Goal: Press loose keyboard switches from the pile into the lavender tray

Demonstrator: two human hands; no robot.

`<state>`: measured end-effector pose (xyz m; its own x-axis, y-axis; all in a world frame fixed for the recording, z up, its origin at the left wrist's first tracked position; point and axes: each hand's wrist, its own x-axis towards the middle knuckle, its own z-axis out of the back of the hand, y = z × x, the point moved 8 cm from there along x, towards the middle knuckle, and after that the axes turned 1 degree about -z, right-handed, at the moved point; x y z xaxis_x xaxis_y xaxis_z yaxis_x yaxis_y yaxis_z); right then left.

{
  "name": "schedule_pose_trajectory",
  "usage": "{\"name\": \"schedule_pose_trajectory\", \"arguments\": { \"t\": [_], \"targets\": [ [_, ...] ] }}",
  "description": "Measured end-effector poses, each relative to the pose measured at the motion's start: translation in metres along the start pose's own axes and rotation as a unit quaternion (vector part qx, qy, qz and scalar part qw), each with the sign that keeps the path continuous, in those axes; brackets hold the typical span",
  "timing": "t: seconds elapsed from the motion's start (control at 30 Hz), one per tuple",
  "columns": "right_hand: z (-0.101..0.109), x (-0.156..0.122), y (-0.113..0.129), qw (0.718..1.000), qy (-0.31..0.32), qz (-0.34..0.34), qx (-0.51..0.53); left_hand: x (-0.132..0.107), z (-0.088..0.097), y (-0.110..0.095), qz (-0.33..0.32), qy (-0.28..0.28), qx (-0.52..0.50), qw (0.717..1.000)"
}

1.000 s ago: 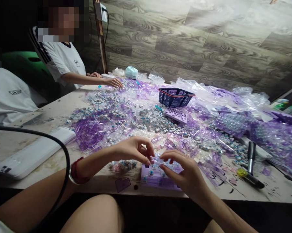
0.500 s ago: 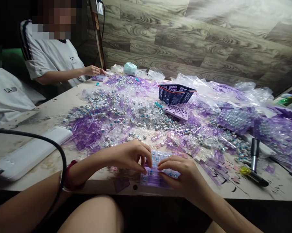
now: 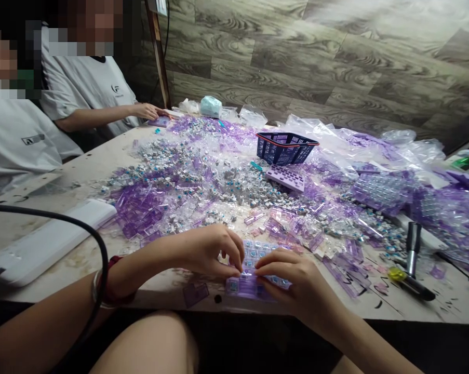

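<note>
A small purple keyboard plate [image 3: 253, 270], partly filled with clear blue-stemmed switches, lies at the near edge of the table [image 3: 102, 156]. My left hand [image 3: 209, 252] rests on the plate's left end, fingers curled and pinched together at a switch. My right hand [image 3: 292, 280] bends over the plate's right side, its fingertips pressing down on the switches. What either pinch holds is too small to make out. A large heap of loose switches and clear purple parts [image 3: 203, 182] spreads just beyond the plate.
A blue basket [image 3: 284, 147] and another purple plate [image 3: 285, 178] sit mid-table. A black and yellow tool [image 3: 411, 270] lies at the right. A white board [image 3: 43, 244] and black cable [image 3: 78, 228] are at the left. Two people sit at the far left; one's hand [image 3: 146, 110] rests on the table.
Both my hands lowered and closed in on the plate; the fingertips now press on its switches. The far person's hand drew back from the pile toward the table's corner.
</note>
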<state>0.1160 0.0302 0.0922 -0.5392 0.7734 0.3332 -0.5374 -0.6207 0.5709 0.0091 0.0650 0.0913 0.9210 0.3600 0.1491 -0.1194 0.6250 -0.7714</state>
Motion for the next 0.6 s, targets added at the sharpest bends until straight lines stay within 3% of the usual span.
{"name": "schedule_pose_trajectory", "arguments": {
  "t": [0.27,0.6],
  "targets": [
    [-0.005,-0.002,0.002,0.999,0.037,0.000,-0.004,0.000,-0.002,-0.004,-0.010,0.003,0.030,1.000],
    [-0.012,-0.003,0.019,0.995,0.077,0.056,-0.038,-0.001,-0.010,-0.009,0.019,0.023,0.125,0.992]
  ]
}}
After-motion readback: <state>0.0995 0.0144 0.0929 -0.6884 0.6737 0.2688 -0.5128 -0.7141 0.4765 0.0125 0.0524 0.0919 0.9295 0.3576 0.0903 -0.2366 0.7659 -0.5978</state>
